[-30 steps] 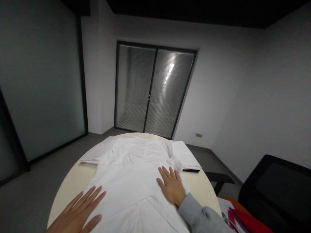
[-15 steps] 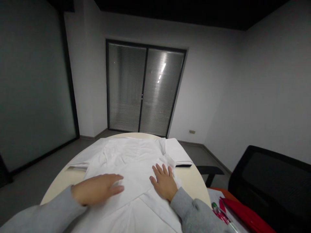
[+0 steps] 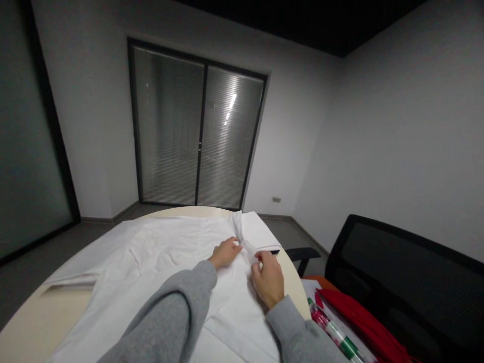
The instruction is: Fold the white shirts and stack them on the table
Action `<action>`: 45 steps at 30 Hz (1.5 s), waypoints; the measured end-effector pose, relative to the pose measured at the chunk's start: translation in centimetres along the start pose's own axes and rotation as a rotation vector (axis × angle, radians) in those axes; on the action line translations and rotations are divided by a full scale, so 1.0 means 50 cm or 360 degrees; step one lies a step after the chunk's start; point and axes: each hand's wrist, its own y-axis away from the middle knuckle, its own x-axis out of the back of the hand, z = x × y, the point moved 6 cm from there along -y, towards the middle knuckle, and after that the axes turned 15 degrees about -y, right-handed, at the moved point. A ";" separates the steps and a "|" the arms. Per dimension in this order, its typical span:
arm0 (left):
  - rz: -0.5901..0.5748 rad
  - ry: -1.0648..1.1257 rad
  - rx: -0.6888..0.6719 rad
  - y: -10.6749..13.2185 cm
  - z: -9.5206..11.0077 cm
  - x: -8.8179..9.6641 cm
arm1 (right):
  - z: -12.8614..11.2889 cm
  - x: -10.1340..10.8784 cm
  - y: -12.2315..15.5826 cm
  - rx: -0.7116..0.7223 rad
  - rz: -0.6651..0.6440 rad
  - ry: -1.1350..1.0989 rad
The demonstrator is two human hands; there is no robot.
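A white garment (image 3: 162,272) with sleeves lies spread over the round table, wrinkled in places. My left hand (image 3: 226,252) reaches across to its right side and pinches a bunched fold near the right sleeve (image 3: 259,232). Just to the right, my right hand (image 3: 269,277) has its fingers curled in at the cloth beside that sleeve; the fingertips are partly hidden. A dark strip shows at the end of the right sleeve. The left sleeve (image 3: 81,262) lies out toward the table's left edge.
The cream round table (image 3: 41,317) has bare edge at left and right. A black mesh chair (image 3: 401,282) stands at right, with an armrest (image 3: 302,254) by the table. Red cloth (image 3: 363,322) and a clear-and-green tube-shaped item (image 3: 336,335) lie beside the table.
My left hand has crossed to the right and taken hold of the garment near the right sleeve. My right hand, flat before, is now curled. The view has turned right.
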 end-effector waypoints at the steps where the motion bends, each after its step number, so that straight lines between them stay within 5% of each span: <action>1: 0.0008 -0.0018 0.0013 -0.002 0.002 -0.011 | 0.015 0.002 -0.006 -0.0053 0.0033 -0.0037; 5: 0.0100 -0.0037 0.0002 0.001 0.002 -0.029 | 0.069 -0.002 -0.017 -0.0249 0.0084 -0.0199; 12: 0.0301 0.0324 -0.0019 -0.013 -0.029 -0.005 | 0.111 -0.013 -0.016 -0.0419 -0.0008 -0.0285; 18: 0.0380 0.0416 -0.0051 0.004 -0.021 -0.004 | 0.091 -0.028 -0.018 -0.0336 -0.0194 -0.0181; 25: 0.0346 0.0251 -0.0071 0.028 -0.010 -0.010 | 0.101 -0.006 -0.039 -0.0428 -0.0119 -0.0116; 34: 0.0318 -0.0120 -0.0045 -0.008 0.009 0.060 | 0.081 0.010 -0.038 -0.0535 -0.0217 0.0039; 45: 0.0312 -0.0037 -0.0051 -0.018 0.029 0.013 | 0.014 -0.016 -0.080 -0.0314 -0.0417 0.0417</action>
